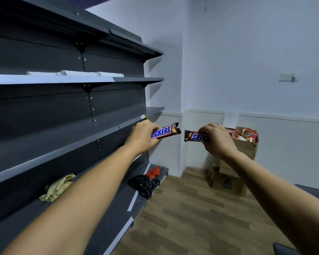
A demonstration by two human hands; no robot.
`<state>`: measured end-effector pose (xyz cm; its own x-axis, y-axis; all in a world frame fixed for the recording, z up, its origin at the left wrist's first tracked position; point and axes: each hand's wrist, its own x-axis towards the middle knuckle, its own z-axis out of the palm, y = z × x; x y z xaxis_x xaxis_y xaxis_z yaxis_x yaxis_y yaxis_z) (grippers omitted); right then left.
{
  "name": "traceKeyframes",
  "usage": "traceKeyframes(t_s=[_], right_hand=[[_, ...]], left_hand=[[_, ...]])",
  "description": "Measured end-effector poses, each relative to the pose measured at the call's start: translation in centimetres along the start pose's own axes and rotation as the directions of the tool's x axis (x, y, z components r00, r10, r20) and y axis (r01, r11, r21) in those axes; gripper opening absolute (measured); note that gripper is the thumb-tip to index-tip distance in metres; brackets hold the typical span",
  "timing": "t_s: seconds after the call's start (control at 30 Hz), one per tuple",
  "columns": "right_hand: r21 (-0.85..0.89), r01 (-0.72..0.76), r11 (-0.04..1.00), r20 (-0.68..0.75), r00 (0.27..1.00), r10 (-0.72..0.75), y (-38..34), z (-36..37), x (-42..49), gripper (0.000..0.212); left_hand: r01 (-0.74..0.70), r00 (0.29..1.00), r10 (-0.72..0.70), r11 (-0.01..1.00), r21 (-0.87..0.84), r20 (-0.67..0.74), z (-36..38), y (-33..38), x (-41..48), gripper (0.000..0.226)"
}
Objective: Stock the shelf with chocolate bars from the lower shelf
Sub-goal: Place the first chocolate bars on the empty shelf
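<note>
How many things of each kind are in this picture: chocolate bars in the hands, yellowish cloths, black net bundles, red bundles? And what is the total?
chocolate bars: 2
yellowish cloth: 1
black net bundle: 1
red bundle: 1
total: 5

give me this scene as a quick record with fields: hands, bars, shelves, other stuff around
left hand: grips first bar, print upright
right hand: grips second bar, print upside down
bars: in the air, apart, free ends facing each other
shelving: dark unit, on the person's left
low shelf: yellowish cloth, black mesh bundle, red items
floor: open cardboard box holding red packs
</note>
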<state>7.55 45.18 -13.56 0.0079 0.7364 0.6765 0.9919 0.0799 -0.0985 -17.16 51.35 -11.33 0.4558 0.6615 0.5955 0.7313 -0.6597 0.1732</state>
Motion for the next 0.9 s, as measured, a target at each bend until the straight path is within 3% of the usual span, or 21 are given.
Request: traceKeyframes(t_s=[0.3, 0.5, 0.9], right_hand=[[0.088, 0.058, 0.994, 0.017, 0.998, -0.06, 2.8, 10.6, 8.5, 0.028], [0.121, 0.138, 0.983, 0.002, 0.99, -0.14, 2.0, 17.9, 16.8, 0.026], [0.194, 0.161, 0.968, 0.037, 0.985, -0.171, 0.4, 31.8, 31.2, 0.024]], left_hand=[[0.069, 0.996, -0.073, 0.995, 0.075, 0.046, 6.3, -8.3, 7.5, 0.032], [0.1, 0.994, -0.103, 0.989, 0.112, 0.02, 10.0, -16.5, 13.7, 0.033], [0.146, 0.986, -0.158, 0.973, 0.179, 0.056, 16.5, -30.1, 23.6, 0.035]])
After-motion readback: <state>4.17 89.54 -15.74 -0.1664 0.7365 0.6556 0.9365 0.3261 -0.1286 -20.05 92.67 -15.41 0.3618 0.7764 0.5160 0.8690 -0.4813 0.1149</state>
